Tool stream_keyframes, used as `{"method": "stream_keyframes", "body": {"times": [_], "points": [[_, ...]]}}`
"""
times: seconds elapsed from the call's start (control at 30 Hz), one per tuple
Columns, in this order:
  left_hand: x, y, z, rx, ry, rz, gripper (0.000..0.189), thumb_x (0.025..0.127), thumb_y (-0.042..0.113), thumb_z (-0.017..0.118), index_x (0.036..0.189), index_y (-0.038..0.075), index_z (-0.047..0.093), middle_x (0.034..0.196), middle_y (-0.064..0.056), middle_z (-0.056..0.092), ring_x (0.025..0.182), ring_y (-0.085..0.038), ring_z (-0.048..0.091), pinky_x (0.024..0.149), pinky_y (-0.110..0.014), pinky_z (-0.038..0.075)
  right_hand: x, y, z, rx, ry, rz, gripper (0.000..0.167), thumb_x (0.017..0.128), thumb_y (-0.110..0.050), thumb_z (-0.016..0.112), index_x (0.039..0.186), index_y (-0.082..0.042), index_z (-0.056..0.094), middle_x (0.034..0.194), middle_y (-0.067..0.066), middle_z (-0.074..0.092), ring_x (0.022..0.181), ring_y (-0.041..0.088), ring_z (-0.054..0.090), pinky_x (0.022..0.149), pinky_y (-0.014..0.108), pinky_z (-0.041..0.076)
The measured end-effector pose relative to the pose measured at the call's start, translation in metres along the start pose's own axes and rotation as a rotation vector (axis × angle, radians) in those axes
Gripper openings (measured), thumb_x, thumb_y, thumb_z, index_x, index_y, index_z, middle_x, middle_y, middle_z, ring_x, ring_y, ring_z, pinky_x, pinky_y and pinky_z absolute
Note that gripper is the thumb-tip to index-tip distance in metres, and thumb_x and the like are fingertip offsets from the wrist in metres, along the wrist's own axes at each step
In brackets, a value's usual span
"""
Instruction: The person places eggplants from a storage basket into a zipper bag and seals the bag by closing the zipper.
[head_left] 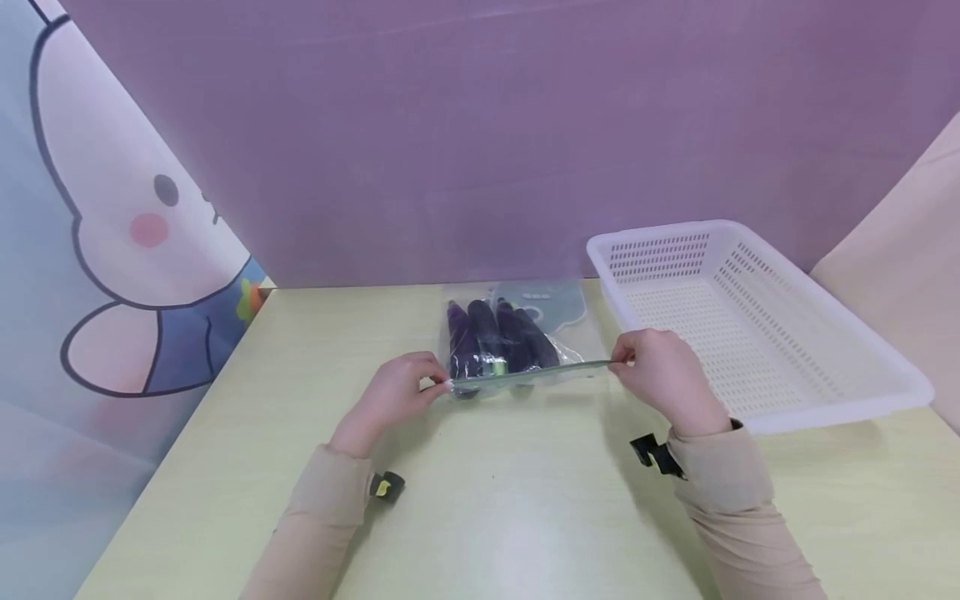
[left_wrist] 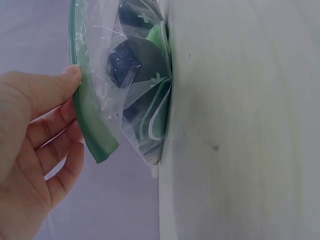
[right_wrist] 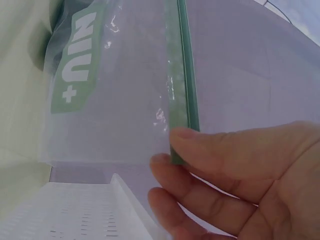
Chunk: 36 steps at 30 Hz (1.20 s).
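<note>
A clear zip bag with a green zip strip lies on the table, and several dark purple eggplants are inside it. My left hand pinches the left end of the strip between thumb and fingers. At the strip's right end, my right hand pinches the corner. The strip stretches between both hands, raised off the table. In the right wrist view, a green printed label shows on the bag. Whether the zip is sealed along its length cannot be told.
A white perforated plastic basket stands on the right of the table, close beside my right hand. Behind the pale wooden table hangs a purple cloth. A curtain with a cartoon figure borders the left side.
</note>
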<state>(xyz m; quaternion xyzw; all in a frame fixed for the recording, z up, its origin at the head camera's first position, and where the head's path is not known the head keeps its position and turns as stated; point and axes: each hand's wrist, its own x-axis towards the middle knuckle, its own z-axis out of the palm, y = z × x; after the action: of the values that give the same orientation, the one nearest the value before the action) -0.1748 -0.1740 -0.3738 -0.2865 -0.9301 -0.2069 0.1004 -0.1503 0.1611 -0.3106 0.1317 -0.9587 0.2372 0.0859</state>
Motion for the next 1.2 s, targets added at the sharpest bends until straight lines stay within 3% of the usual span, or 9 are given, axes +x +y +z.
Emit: {"method": "stream_keyframes", "body": {"times": [0.17,0.47,1.2], "points": [[0.0,0.002,-0.002,0.005,-0.001,-0.001,0.006,0.083,0.016,0.071,0.086,0.01,0.072,0.082,0.003,0.067,0.079,-0.016,0.064,0.077,-0.034,0.054,0.0,-0.003,0.003,0.011,0.01,-0.058,0.004,0.078,-0.005,0.069,0.074,-0.006,0.069,0.078,0.01,0.07,0.069,0.024,0.062,0.067,0.044,0.05],[0.0,0.006,-0.002,-0.001,0.016,0.015,0.006,0.082,0.014,0.071,0.085,0.009,0.072,0.084,0.002,0.067,0.079,-0.016,0.064,0.077,-0.033,0.054,0.001,-0.01,0.013,0.0,-0.043,-0.128,0.003,0.078,-0.004,0.069,0.079,-0.004,0.072,0.079,0.006,0.071,0.073,0.022,0.065,0.071,0.042,0.053],[-0.001,0.008,-0.005,-0.024,0.015,0.011,0.008,0.082,0.016,0.072,0.087,0.011,0.072,0.086,0.002,0.068,0.08,-0.015,0.064,0.078,-0.034,0.053,-0.001,-0.01,0.014,-0.089,-0.044,-0.105,0.012,0.074,-0.001,0.07,0.068,-0.011,0.068,0.069,0.001,0.066,0.061,0.016,0.057,0.061,0.038,0.049]]}}
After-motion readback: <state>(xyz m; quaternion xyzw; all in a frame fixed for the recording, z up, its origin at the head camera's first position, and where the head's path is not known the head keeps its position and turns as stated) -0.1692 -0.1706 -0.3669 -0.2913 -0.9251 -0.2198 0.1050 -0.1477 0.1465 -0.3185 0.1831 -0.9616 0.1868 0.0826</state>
